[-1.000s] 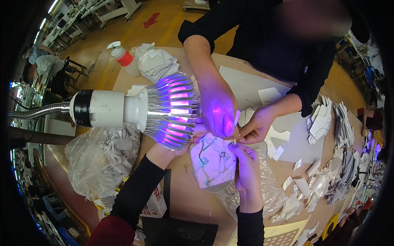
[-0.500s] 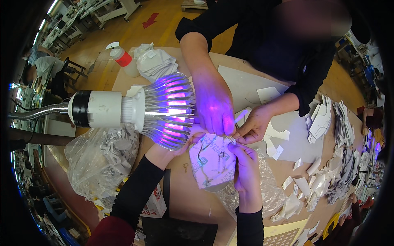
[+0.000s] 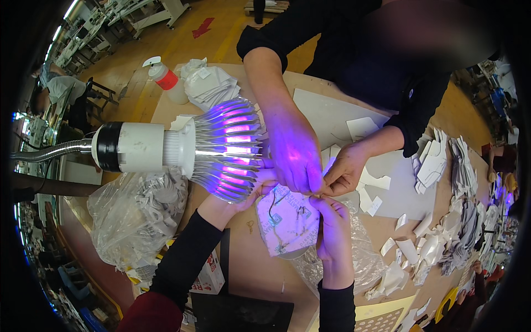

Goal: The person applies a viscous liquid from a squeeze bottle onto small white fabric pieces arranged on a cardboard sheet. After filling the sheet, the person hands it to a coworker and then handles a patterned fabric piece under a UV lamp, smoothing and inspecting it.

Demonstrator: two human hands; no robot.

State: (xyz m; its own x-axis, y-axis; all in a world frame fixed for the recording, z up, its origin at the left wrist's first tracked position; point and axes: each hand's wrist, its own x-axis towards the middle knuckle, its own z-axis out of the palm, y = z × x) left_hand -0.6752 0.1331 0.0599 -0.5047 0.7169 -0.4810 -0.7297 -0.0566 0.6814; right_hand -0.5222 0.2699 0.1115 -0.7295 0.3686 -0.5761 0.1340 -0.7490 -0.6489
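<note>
A flat, pale piece with printed marks and dark wavy lines is held up over the table, glowing purple. My right hand pinches its upper right edge between thumb and fingers. At the upper left edge my left hand is closed on the piece, though the lamp covers part of this hand. Across from me, a co-worker's two hands meet right at the piece's top edge. Whatever small thing their fingers grip there cannot be made out.
The lamp's metal arm reaches in from the left. Clear plastic bags of cut pieces, a spray bottle with a red band and a stack of white pieces stand about. Scattered white scraps lie at the right.
The co-worker's hand on the left has come down toward me, covering the piece's top edge. The piece has tilted slightly. My own hands have barely moved.
</note>
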